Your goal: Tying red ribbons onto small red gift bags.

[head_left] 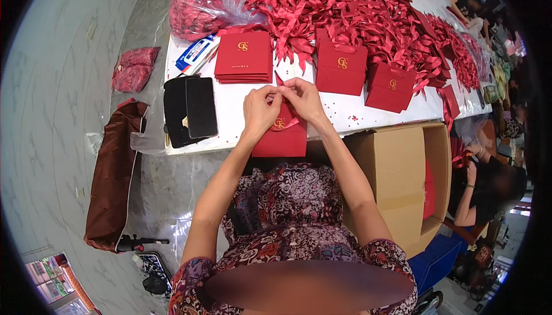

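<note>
A small red paper bag (280,143) with a gold emblem lies at the table's near edge, partly under my hands. My left hand (261,108) and my right hand (303,101) meet over its upper part, thumbs and fingertips pinched together. Between them they grip a red ribbon at the bag's top; the fingers cover most of it, so I cannot see how it is looped. Just beyond my left hand sits a neat stack of flat red bags (244,57). Past my right hand lie more red bags (341,70) with ribbons attached.
A black phone (201,108) on a dark pouch (175,111) and a wipes pack (197,54) lie to the left. Ribboned bags (345,4) heap across the back, near a plastic bag of ribbons (196,4). An open cardboard box (402,182) stands at right; co-workers sit beyond.
</note>
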`<state>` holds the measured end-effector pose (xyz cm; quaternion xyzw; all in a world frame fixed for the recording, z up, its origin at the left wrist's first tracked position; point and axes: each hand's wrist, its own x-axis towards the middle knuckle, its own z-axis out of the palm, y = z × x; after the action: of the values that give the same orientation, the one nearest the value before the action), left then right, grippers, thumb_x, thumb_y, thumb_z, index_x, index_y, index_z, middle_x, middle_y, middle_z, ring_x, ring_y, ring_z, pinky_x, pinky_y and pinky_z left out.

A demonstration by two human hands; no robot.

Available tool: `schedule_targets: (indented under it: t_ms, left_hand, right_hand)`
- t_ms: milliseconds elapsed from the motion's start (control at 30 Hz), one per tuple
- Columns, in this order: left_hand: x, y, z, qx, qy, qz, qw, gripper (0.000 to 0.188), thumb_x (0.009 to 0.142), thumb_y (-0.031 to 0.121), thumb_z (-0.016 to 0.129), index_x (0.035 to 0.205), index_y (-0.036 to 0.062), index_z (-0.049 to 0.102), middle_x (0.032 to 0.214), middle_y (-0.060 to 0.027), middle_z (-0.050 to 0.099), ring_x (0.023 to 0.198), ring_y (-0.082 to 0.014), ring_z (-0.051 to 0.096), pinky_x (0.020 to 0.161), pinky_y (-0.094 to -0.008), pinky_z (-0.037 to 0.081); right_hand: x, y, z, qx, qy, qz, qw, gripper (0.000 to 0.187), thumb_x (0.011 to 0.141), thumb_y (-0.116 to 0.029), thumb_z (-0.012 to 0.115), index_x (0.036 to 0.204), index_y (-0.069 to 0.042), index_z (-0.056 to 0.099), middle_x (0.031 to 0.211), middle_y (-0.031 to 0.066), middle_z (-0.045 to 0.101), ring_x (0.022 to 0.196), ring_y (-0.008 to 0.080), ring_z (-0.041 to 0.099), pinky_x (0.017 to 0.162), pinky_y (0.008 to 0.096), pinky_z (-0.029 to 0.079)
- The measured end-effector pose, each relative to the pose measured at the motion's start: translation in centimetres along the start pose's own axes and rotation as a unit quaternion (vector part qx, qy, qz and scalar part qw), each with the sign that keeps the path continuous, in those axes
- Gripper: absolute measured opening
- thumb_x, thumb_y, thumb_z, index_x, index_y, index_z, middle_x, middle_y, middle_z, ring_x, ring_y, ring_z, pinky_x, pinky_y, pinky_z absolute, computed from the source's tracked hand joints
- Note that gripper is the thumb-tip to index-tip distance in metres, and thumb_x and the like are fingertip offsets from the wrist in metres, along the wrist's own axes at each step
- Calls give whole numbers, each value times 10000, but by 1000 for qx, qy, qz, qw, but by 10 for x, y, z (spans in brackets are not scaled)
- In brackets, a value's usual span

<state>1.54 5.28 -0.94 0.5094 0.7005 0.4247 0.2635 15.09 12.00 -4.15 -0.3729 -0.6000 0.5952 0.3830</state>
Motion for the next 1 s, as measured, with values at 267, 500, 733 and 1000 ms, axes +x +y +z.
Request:
schedule_targets:
  t_ms: [267, 500, 733, 1000]
  left_hand:
    - [-20, -24, -31, -180, -59, -90, 978, 346, 941, 195, 647, 1237, 24, 591, 1208, -138, 646, 1083, -215, 622, 914, -323, 483]
    - [-58, -2, -27, -197, -151, 44, 968, 445, 890, 42, 666, 1301, -23, 508, 1156, -124, 660, 1079, -173, 607, 953, -312, 468]
    - [-65, -4, -26, -201, -145, -2, 969, 458, 883, 29, 670, 1300, -49, 496, 1163, -132, 656, 1071, -180, 619, 946, -312, 478]
    - [13, 46, -35, -243, -6, 41, 969, 431, 934, 66, 644, 1315, -39, 472, 1186, -131, 631, 1080, -189, 609, 942, -317, 487]
  right_hand:
    - [5, -15, -21, 94, 33, 24, 995, 116, 948, -124, 647, 961, -8, 641, 764, -49, 588, 663, 17, 480, 587, 188, 387]
    - [20, -11, -22, -15, 142, -29, 989, 149, 900, -133, 672, 902, 13, 642, 684, -28, 571, 628, 30, 493, 554, 224, 409]
    - [19, -23, -30, -42, 175, -68, 981, 203, 881, -167, 717, 964, 16, 689, 703, -8, 622, 654, 52, 539, 613, 243, 457]
    - [-55, -4, -55, -286, 249, -178, 908, 160, 942, -103, 582, 1053, -19, 662, 963, 151, 623, 882, 331, 607, 771, 401, 485]
